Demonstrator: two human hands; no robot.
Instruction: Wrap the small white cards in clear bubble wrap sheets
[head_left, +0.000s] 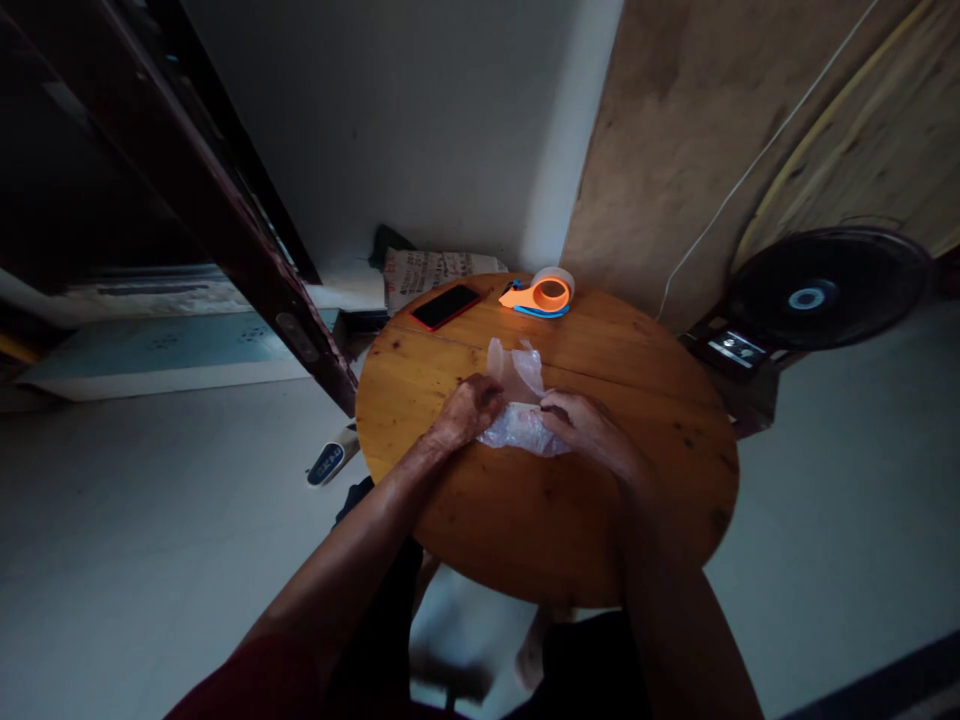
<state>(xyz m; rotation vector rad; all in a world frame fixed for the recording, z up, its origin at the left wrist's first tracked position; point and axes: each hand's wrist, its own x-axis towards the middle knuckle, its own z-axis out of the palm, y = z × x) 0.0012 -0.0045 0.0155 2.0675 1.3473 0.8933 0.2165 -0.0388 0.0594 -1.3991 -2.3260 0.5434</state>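
A clear, crinkled plastic bag point(523, 430) lies on the round wooden table point(525, 515) in front of me, with something pale inside that I cannot make out. Its loose, see-through upper part point(514, 370) spreads toward the far side. My left hand point(474, 405) grips the bag's left edge with fingers curled. On the opposite edge, my right hand point(581, 420) pinches the plastic between thumb and fingers.
Beyond the bag sits an orange tape dispenser point(551, 292) with a blue strip. A phone with a red edge point(445, 307) lies to its left. A printed sack point(439, 268) leans by the wall. At right stands a black fan point(814, 295); a slipper point(328, 462) is on the floor.
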